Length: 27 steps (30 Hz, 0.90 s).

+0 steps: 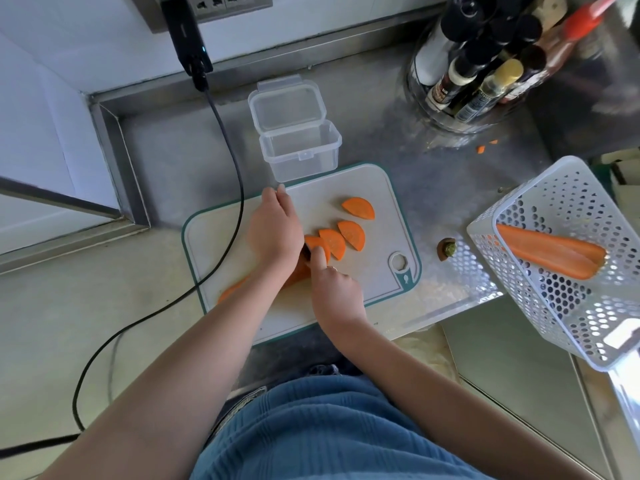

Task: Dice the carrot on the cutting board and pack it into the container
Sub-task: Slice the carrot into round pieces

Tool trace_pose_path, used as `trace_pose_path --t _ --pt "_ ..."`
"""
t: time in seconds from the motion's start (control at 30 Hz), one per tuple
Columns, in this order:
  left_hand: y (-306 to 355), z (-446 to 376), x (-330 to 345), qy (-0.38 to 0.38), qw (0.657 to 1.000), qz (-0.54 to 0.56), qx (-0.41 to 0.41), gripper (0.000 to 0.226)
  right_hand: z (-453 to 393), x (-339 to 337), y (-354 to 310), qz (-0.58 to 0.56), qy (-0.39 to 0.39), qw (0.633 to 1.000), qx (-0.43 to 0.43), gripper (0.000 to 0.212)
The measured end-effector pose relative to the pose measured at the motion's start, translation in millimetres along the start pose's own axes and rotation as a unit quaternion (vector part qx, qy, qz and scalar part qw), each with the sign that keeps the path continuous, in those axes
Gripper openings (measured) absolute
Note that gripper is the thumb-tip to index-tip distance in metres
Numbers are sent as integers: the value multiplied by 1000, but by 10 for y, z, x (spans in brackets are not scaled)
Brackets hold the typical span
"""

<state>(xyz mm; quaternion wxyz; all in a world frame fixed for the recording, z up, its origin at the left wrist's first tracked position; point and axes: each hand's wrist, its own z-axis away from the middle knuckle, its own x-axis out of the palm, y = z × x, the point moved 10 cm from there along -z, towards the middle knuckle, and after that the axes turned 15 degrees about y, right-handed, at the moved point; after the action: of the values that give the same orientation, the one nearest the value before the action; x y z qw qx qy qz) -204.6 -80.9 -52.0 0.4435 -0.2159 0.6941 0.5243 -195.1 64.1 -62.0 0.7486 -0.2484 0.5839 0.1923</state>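
Orange carrot (pixel 294 273) under left hand (pixel 275 230)'s flat grip; right hand (pixel 337 292) clamps knife; four slices (pixel 358 208).

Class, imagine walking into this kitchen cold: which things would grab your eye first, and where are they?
Bright orange half-moon carrot slices fan across the white cutting board, beside the left hand and right hand working mid-board. Behind the board stands an open clear container; at right, a white perforated basket holds a carrot half.

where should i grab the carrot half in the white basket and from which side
Pinch the carrot half across its thick end, coming from above through the basket's open top. It lies flat, cut face up, and the walls block a sideways approach.
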Motion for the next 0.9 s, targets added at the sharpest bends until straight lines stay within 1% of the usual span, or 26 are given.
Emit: trace_pose_path --t 0.03,0.07,0.13,0.17,0.23,0.27,0.33,0.47,0.6,0.7,0.77,0.8,0.87,0.9 --pt "4 9 -22 -3 1000 17 17 35 3 34 4 -8 -23 1000 -13 41" --pt "2 33 -67 -4 998 40 43 36 1 47 39 -26 -29 999 -15 37" --pt "-17 143 -205 6 988 61 138 35 -25 1 145 -40 -5 999 -15 28" --pt "-46 241 -259 10 979 52 195 34 -38 -35 215 -38 11 999 -10 26" --pt "-135 505 -287 4 953 21 301 31 -53 -72 403 -46 24 998 20 28" --pt "-190 639 -266 -6 940 6 342 31 -49 -83 490 -58 26 997 39 30" --pt "-290 830 -210 -27 920 -16 391 36 -46 -95 595 -75 17 995 64 31" --pt "-336 876 -169 -27 906 3 422 38 -8 -127 528 -83 21 995 49 24" --pt "-234 869 -151 -28 915 13 403 35 43 -160 365 -99 35 994 37 25" --pt "-29 956 -68 -61 913 43 400 28 43 -198 281 -109 45 993 25 28" --pt "67 980 12 -79 908 55 408 30 43 -233 277 -111 62 992 26 19" --pt "71 976 39 -81 908 58 406 30 44 -261 285 -109 76 991 29 19" --pt "36 969 36 -77 909 58 406 31 41 -267 350 -108 98 988 49 29" --pt "11 968 21 -69 907 55 411 32 36 -244 379 -108 94 988 57 30"
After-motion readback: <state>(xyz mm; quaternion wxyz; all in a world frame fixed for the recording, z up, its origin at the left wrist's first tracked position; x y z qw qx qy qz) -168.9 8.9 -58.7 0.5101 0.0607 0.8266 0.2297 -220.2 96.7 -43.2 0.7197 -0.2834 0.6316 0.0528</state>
